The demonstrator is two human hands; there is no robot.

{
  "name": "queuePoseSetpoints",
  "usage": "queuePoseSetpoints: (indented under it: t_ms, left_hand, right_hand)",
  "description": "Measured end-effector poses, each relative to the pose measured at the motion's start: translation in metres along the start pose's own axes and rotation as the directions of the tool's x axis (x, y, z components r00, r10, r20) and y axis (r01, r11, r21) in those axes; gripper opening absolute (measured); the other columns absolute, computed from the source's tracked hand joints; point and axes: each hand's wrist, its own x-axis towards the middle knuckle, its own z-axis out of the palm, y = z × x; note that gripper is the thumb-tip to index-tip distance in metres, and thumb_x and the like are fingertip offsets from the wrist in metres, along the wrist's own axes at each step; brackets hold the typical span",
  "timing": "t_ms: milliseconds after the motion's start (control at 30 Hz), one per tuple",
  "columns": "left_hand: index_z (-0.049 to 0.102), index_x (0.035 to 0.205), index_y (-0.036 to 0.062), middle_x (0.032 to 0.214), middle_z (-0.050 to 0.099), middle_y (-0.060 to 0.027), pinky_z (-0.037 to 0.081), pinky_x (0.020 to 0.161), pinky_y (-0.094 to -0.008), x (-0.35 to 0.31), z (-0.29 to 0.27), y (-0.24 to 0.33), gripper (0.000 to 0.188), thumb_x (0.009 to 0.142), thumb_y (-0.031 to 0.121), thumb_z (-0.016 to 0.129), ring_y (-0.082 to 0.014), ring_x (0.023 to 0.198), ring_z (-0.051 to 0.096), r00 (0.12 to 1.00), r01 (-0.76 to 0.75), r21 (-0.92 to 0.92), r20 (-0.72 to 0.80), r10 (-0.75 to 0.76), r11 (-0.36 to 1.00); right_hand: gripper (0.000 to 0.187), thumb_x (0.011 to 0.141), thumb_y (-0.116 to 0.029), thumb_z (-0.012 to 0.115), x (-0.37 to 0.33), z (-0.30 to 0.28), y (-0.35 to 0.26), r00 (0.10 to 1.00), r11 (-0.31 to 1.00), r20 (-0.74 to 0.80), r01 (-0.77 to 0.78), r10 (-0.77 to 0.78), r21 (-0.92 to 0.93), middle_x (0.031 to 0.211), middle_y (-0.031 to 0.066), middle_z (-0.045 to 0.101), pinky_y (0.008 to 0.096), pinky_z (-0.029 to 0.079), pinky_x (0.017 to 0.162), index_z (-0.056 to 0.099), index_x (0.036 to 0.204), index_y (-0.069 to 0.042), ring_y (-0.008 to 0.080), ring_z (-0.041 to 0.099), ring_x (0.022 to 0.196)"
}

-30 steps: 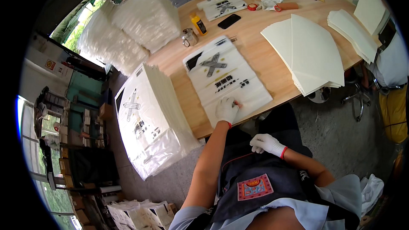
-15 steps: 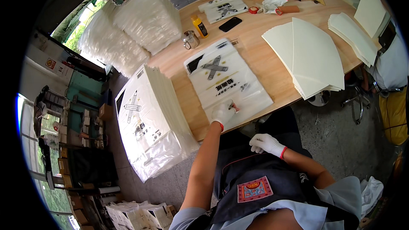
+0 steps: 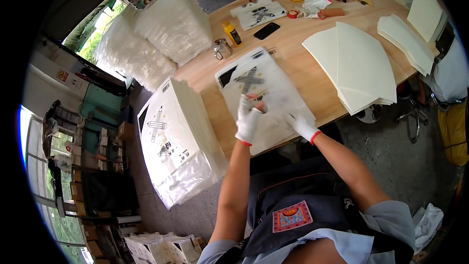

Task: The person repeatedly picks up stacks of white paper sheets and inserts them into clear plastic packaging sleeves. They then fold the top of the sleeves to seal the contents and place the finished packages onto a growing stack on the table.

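Clear plastic bags printed with crossed pencils (image 3: 251, 79) lie in a flat pile at the table's near edge. My left hand (image 3: 249, 122), in a white glove with bare fingertips, is over the pile's middle, its fingers bent around the film of the top bag. Whitish film there clouds part of the print. At the pile's near right side, my right hand (image 3: 304, 126) reaches onto the bags with its gloved fingers stretched out; the tips blend into the film.
Left stands a tall stack of printed packs (image 3: 178, 117), with big clear-wrapped bundles (image 3: 176, 24) behind. Fanned cream sheets (image 3: 361, 63) lie right. Farther back are a metal mug (image 3: 222, 49), an orange bottle (image 3: 231, 34), a black phone (image 3: 266, 31) and red tape (image 3: 292, 14).
My left hand has moved up and away from the near edge over the bags. From my lap, my right hand has come onto the pile. More of the print is clouded.
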Motion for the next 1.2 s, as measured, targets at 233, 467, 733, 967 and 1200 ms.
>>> queuePoseSetpoints:
  t_ms: [233,467,733,967,1200]
  left_hand:
    - [0.054,0.106,0.0097,0.082,0.063,-0.0016,0.038,0.049,-0.0191,-0.007,0.006,0.026,0.014,0.092,0.008,0.053,-0.0053,0.063,0.052,0.989,0.1,-0.139,0.126,-0.083,0.985]
    - [0.061,0.096,0.0093,0.075,0.061,-0.0134,0.049,0.055,-0.0359,-0.072,0.102,0.069,0.029,0.071,-0.004,0.058,-0.0269,0.062,0.061,0.699,-0.713,0.401,0.477,0.533,0.576]
    - [0.063,0.097,0.0111,0.072,0.061,-0.0104,0.047,0.052,-0.0398,-0.137,0.119,0.057,0.025,0.073,0.004,0.063,-0.0284,0.057,0.059,0.652,-0.702,0.397,0.693,0.308,0.591]
    - [0.064,0.108,0.0149,0.07,0.061,-0.013,0.047,0.052,-0.0334,-0.08,0.044,-0.031,0.024,0.085,0.008,0.061,-0.0266,0.056,0.059,0.926,-0.376,0.573,0.259,0.274,0.728]
    - [0.059,0.115,0.0027,0.099,0.068,-0.0056,0.047,0.063,-0.0227,-0.057,0.09,-0.036,0.026,0.09,0.002,0.053,-0.0076,0.071,0.059,0.889,-0.023,0.362,0.434,-0.147,0.932]
  right_hand:
    - [0.031,0.092,-0.029,0.05,-0.054,-0.092,-0.059,0.898,0.884,0.203,-0.305,0.391,-0.353,0.084,0.0175,0.066,0.0415,0.049,0.069,0.063,0.096,-0.002,0.0323,0.063,0.073]
    - [0.025,0.091,-0.023,0.051,-0.061,-0.053,-0.069,0.898,0.843,0.024,0.42,-0.439,-0.337,0.096,0.0118,0.068,0.0375,0.049,0.08,0.064,0.104,-0.007,0.0268,0.064,0.089]
    - [0.025,0.089,-0.027,0.052,-0.103,-0.081,-0.063,0.854,0.718,0.168,0.507,-0.492,-0.477,0.097,0.0156,0.067,0.038,0.048,0.084,0.065,0.105,-0.011,0.0298,0.063,0.093]
    - [0.025,0.085,-0.021,0.061,-0.104,-0.18,-0.069,0.867,0.738,-0.146,0.303,-0.475,-0.604,0.095,0.0082,0.065,0.0382,0.051,0.077,0.064,0.11,-0.016,0.0284,0.063,0.086]
    - [0.061,0.079,-0.004,0.05,-0.102,-0.31,0.025,0.892,0.189,-0.286,-0.232,-0.351,-0.954,0.141,0.0125,0.039,0.0423,0.028,0.11,0.039,0.139,-0.014,0.0324,0.037,0.13]
